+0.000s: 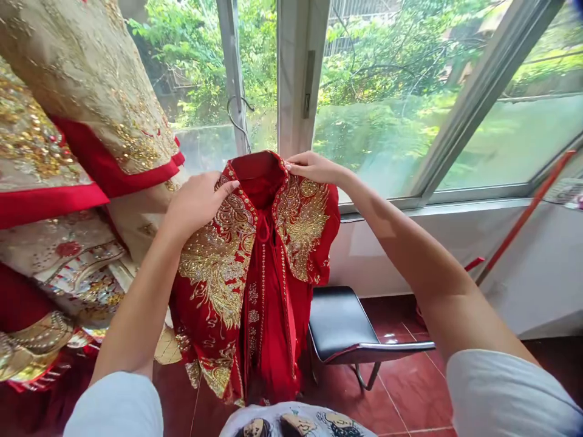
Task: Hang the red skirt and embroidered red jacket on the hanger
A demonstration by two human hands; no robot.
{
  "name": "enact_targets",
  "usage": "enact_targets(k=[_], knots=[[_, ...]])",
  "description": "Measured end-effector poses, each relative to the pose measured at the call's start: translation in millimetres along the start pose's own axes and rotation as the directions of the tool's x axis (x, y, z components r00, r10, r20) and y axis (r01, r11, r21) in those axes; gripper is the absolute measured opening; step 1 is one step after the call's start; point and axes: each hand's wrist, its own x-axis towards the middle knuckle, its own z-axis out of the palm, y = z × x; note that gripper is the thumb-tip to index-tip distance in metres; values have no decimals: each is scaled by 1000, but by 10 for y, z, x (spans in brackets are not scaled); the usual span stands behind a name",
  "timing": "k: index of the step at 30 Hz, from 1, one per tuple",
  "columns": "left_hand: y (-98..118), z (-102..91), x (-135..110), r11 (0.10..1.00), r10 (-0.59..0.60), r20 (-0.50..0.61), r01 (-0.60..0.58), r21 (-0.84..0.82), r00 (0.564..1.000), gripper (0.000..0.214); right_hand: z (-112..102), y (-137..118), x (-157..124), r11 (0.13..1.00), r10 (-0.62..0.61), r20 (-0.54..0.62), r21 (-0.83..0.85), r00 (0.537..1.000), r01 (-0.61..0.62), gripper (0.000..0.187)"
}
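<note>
A red jacket (214, 267) with gold embroidery and a stand-up collar hangs upright in front of me. The metal hook of a clothes hanger (237, 121) rises behind its collar; the rest of the hanger is hidden. On the left shoulder, beside the collar, my left hand (198, 197) is closed with its thumb lying over the front. My right hand (314, 166) pinches the collar's right edge near the shoulder. A red cord loop (264, 230) dangles at the neck, and the jacket's front hangs partly parted over red cloth.
Gold-and-white embroidered garments (104, 91) with red trim hang close on the left. Behind the jacket are sliding windows (303, 73) with a sill. A black-seated chair (341, 321) stands to the right on red floor tiles (410, 394), and a red pole (523, 218) leans farther right.
</note>
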Motion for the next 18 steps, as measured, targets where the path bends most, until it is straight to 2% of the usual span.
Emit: enact_targets(k=[3,9,14,18], knots=[[-134,38,73,993,36,4,-36,-108,999,33,18,-127,-14,1000,21,41,-6,999,-21,46],[-293,-40,247,920,24,-75,-51,-388,997,32,-13,-401,-68,998,56,-105,39,993,-52,56],[-325,77,323,855,-55,-243,-80,-512,969,38,50,-499,-102,998,63,-234,46,970,-53,56],[-342,170,318,806,-94,-300,-104,-582,949,43,90,-504,-142,998,57,-298,42,953,-46,60]])
